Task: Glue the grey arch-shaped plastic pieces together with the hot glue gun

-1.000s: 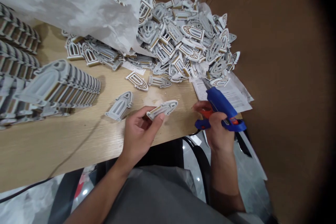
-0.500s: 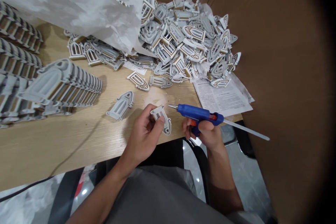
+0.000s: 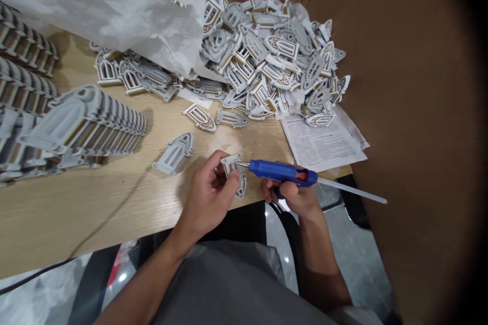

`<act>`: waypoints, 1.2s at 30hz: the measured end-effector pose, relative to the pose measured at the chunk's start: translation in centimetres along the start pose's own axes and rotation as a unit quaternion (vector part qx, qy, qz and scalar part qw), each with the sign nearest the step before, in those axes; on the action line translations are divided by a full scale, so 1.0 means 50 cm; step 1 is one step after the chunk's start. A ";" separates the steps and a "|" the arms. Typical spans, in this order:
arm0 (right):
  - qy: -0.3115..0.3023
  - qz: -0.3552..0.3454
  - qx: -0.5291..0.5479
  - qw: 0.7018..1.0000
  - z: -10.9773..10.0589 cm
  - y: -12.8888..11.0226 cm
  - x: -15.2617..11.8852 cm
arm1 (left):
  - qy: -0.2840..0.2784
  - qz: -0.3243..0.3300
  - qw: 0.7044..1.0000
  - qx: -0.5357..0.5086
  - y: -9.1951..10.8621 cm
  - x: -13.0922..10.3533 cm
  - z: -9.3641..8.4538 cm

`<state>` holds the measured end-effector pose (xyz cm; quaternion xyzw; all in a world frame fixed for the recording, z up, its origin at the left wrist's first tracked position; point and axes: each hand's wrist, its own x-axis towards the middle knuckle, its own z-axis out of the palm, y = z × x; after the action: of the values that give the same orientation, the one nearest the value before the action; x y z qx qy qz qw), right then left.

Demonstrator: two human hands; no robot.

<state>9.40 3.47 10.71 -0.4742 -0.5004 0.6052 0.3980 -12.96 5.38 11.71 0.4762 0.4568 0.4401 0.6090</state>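
Observation:
My left hand (image 3: 211,193) pinches a small white arched window piece (image 3: 239,183) between thumb and fingers, near the table's front edge. In my right hand (image 3: 293,195) is a blue glue gun (image 3: 284,171), a translucent glue stick (image 3: 354,191) poking out of its back end. The metal nozzle (image 3: 242,164) points left and lies over the upper part of the held piece; whether it touches is too small to tell. A single grey-white window piece (image 3: 174,154) lies on the table (image 3: 152,213) to the left of my left hand.
Stacked window pieces (image 3: 87,122) stand at the left. A large heap of loose pieces (image 3: 267,56) lies at the back, partly under white wrapping (image 3: 152,15). Printed papers (image 3: 320,142) lie at the right, beside a brown cardboard surface (image 3: 412,86). Two loose pieces lie before the heap.
The glue gun in my right hand has moved left and slightly down, bringing its nozzle from beside the held piece to over it. My left hand keeps its hold, with the piece slightly turned.

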 end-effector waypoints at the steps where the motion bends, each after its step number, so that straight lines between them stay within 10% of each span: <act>1: -0.004 -0.002 -0.006 1.000 -0.001 0.001 0.000 | 0.000 0.001 1.000 0.001 0.000 0.000 0.000; 36: 0.032 0.013 -0.076 0.997 -0.014 0.026 -0.008 | 0.029 0.021 0.999 0.041 -0.004 0.000 0.002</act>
<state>10.19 3.02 9.44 -0.5284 -0.5263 0.5548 0.3688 -12.84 5.35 11.53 0.4976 0.4818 0.4473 0.5658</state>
